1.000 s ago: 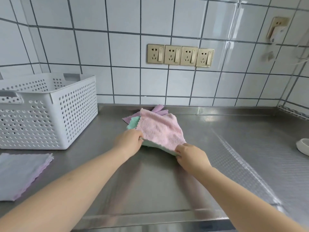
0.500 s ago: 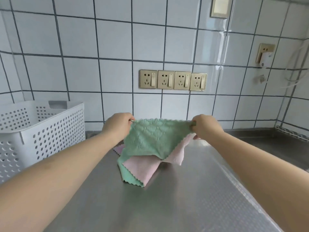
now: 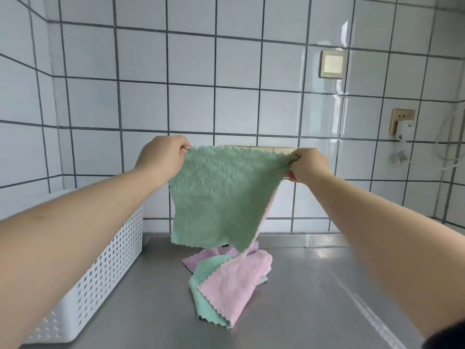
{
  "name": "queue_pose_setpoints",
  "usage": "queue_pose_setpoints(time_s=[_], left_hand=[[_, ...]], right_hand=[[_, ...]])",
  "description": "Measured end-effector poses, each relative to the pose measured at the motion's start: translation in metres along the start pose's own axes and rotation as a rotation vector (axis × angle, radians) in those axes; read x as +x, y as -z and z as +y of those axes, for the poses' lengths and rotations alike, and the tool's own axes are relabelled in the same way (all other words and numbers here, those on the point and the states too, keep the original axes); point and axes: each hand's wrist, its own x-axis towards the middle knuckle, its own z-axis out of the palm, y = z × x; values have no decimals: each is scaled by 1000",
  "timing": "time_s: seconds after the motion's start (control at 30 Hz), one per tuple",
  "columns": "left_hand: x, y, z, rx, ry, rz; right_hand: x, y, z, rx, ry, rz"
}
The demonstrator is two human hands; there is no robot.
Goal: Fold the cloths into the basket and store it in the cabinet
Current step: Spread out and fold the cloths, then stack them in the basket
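Pinched at its two top corners, the green cloth hangs spread in the air above the counter: the left hand has its fingers curled round the left corner, and the right hand has its fingers closed on the right corner. Its back face shows pink along the right edge (the cloth is two-coloured). Its lower corner dangles just over, perhaps touching, a loose pile of cloths, pink and green with zigzag edges, lying on the steel counter. To the left stands the white perforated basket, near the pile but apart from it. Behind is a wall of white tiles with a row of gold sockets mostly hidden by the cloth.
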Motion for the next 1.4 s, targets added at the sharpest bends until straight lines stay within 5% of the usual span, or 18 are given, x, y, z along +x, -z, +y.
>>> queue_pose_setpoints(time_s=[0.07, 0.37, 0.73, 1.0, 1.23, 1.4], left_hand=[[1, 13, -2, 9, -5, 17], [-22, 63, -12, 24, 30, -17], [-251, 122, -9, -59, -142, -467], [-349, 119, 4, -141, 19, -764], [-366, 120, 4, -254, 87, -857], [-363, 110, 0, -370, 169, -866]], right_hand=[[1, -3, -9, 138, -30, -28], [-38, -1, -18, 25, 93, -58], [-228, 17, 103, 76, -67, -477], [-313, 28, 142, 360, -280, -603], [-333, 33, 157, -139, 3, -535], [-337, 34, 163, -190, 3, -575]])
